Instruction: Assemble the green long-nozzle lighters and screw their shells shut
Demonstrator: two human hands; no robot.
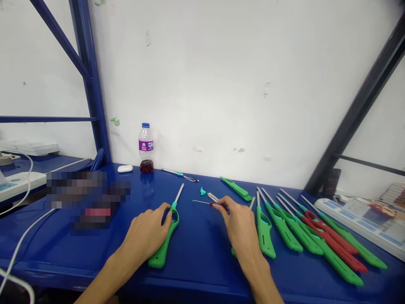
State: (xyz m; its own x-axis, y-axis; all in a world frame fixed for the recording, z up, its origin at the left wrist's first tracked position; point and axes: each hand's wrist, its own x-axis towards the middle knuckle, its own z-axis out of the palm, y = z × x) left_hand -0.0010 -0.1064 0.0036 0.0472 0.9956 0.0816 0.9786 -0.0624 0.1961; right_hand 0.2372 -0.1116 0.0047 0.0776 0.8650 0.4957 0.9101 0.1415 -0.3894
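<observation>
My left hand [147, 230] is closed round a green long-nosed lighter [160, 255] lying on the blue table, fingers at its trigger opening. Its metal tube points away from me. My right hand [240, 221] is bent in a pinch at the red end of a thin hooked wire [202, 203]. Just beyond those fingertips lies a pale slim part with metal [212, 196], partly hidden by the hand. A small turquoise piece [203, 191] rests to its left. Under and beside my right wrist another green lighter [233, 252] is mostly covered.
Several green lighters [265, 236] and red ones [343, 253] lie in a row at right. A green casing [236, 188] and a metal tube with wires [180, 174] lie farther back. A drink bottle [146, 150], white case [125, 169] and power strip [360, 226] stand around.
</observation>
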